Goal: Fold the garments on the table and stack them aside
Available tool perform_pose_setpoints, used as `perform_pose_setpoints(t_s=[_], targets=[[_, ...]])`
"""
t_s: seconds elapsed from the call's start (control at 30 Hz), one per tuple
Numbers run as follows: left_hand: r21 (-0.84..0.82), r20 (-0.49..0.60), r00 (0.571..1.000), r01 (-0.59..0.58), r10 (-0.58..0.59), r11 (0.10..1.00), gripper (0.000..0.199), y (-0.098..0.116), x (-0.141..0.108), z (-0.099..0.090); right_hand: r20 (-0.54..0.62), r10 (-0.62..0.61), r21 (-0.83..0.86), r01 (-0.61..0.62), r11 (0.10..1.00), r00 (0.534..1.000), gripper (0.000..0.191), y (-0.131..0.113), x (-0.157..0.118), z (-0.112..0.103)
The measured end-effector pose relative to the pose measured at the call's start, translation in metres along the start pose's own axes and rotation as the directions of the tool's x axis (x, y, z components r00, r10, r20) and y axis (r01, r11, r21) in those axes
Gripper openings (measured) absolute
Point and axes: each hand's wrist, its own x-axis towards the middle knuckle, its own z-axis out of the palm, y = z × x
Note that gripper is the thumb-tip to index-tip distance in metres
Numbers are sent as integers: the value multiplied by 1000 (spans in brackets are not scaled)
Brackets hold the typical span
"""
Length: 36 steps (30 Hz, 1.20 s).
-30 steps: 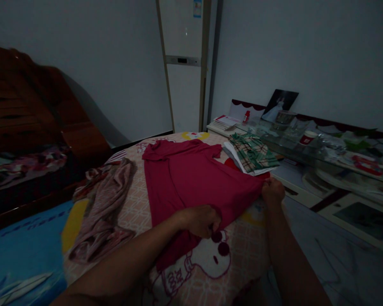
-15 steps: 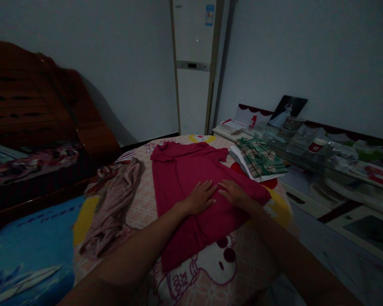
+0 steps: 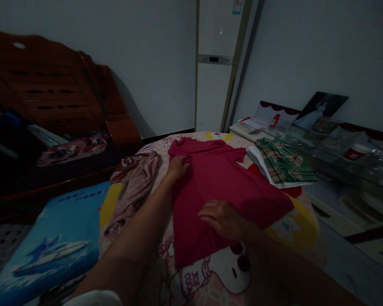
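Note:
A magenta short-sleeved shirt (image 3: 225,178) lies spread on a round surface with a pink patterned cloth (image 3: 217,293). At the shirt's upper left edge, my left hand (image 3: 178,168) has its fingers curled together on the fabric, pinching it. Over the lower middle of the shirt is my right hand (image 3: 223,217), its fingers stretched leftward and slightly apart, holding nothing. Whether its palm touches the fabric, I cannot tell. A crumpled brownish-pink garment (image 3: 140,182) lies left of the shirt. To the right rests a folded green plaid garment (image 3: 284,161) on top of white cloth.
A wooden bench (image 3: 51,97) stands at the left, with a blue printed mat (image 3: 60,238) nearer me. On the right is a glass-topped cabinet (image 3: 332,157) with a paper cup (image 3: 355,154), papers and a photo (image 3: 322,108). A tall white cabinet-like unit (image 3: 213,93) fills the corner.
My left hand has moved from the shirt's middle up to its left edge and curled. My right hand has shifted down toward the hem. The view has turned left.

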Motion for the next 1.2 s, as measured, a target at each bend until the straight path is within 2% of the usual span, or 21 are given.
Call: perform_pose_setpoints(t_s=[0.1, 0.2, 0.3, 0.4, 0.47, 0.53, 0.6, 0.67, 0.73, 0.83, 0.9, 1.0, 1.07, 1.13, 1.2], targets=[[52, -54, 972, 230, -227, 972, 36, -29, 3, -10, 139, -76, -40, 83, 996, 987, 19, -26, 17, 11], [39, -127, 939, 325, -318, 945, 40, -40, 0, -11, 233, -13, -117, 42, 992, 972, 20, -34, 36, 23], [-7, -120, 947, 299, -298, 954, 36, -40, -2, -10, 202, 199, -173, -165, 971, 959, 18, -25, 43, 24], [-67, -93, 981, 167, -173, 984, 29, -31, -2, -6, 93, 429, -164, -411, 897, 899, 16, -9, 36, 11], [-67, -53, 997, 60, -64, 996, 27, -21, 0, 0, 96, 492, -138, -477, 868, 865, 21, 0, 26, 0], [-23, 19, 1000, 15, -14, 1000, 24, -11, 3, 8, 199, 498, -90, -491, 867, 844, 34, 6, 16, -5], [59, 55, 998, 41, -44, 997, 27, -2, 8, 14, 303, 501, -14, -522, 853, 810, 40, 9, 8, -5], [148, 42, 993, 99, -106, 984, 38, 5, 15, 18, 335, 529, 92, -587, 805, 779, 35, 12, 2, 0], [225, 39, 986, 151, -164, 963, 46, 12, 21, 19, 346, 574, 214, -658, 722, 742, 29, 13, 1, 4], [295, 41, 977, 190, -211, 936, 42, 21, 31, 20, 407, 606, 323, -728, 605, 684, 31, 14, 6, 6], [306, 31, 976, 197, -217, 931, 35, 24, 36, 22, 379, 616, 324, -722, 611, 691, 32, 12, 12, 4], [307, 10, 970, 228, -243, 924, 32, 26, 41, 24, 257, 616, 294, -668, 684, 744, 28, 6, 20, 1], [306, -10, 965, 252, -261, 918, 34, 24, 41, 23, 226, 615, 299, -654, 695, 756, 24, 4, 21, -1], [282, -66, 961, 277, -269, 919, 35, 21, 41, 19, 271, 621, 370, -675, 638, 735, 20, 4, 20, -1], [246, -132, 955, 290, -264, 925, 35, 19, 41, 14, 342, 614, 499, -691, 523, 712, 18, 7, 16, 0]])
